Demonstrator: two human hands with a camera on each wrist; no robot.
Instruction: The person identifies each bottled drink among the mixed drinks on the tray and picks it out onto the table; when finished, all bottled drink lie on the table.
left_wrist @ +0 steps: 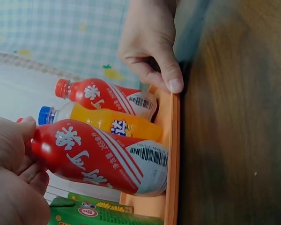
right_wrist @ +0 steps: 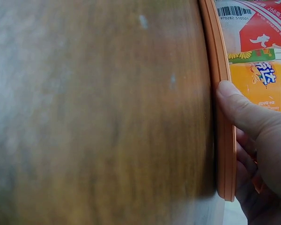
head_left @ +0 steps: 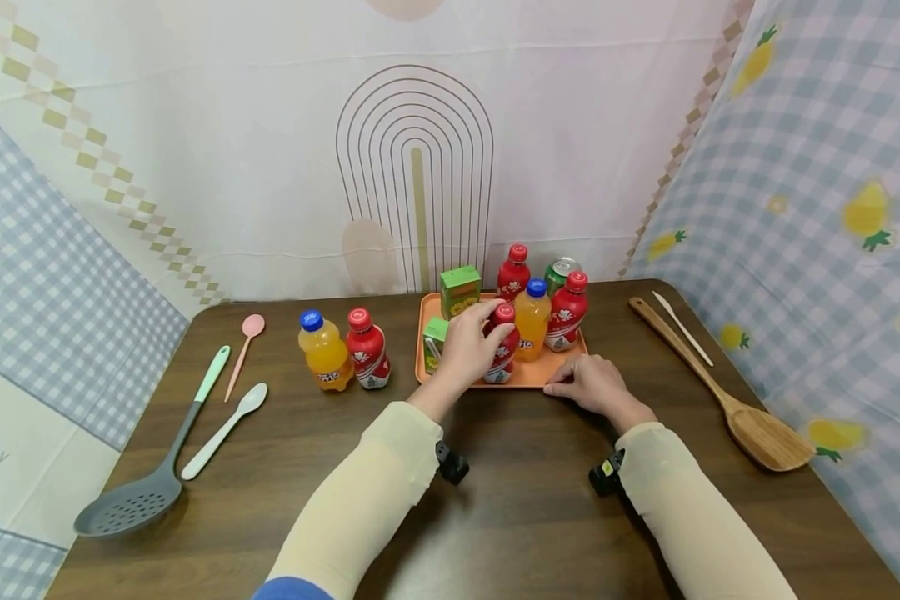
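Brown wooden spatula (head_left: 768,435) lies right of orange rectangular tray (head_left: 531,377). Green box-shaped carton (head_left: 431,343) and blue-capped orange-drink bottle (head_left: 532,325) flank red-and-white plastic bottle (left_wrist: 103,159) at tray front. Left hand (head_left: 467,343) grips its top; right hand (head_left: 594,385) pinches tray rim.

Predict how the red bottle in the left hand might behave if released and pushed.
The red bottle could tip, being tall and narrow. Its smooth, glossy surface may feel slippery. Toppled, its round body would probably roll.
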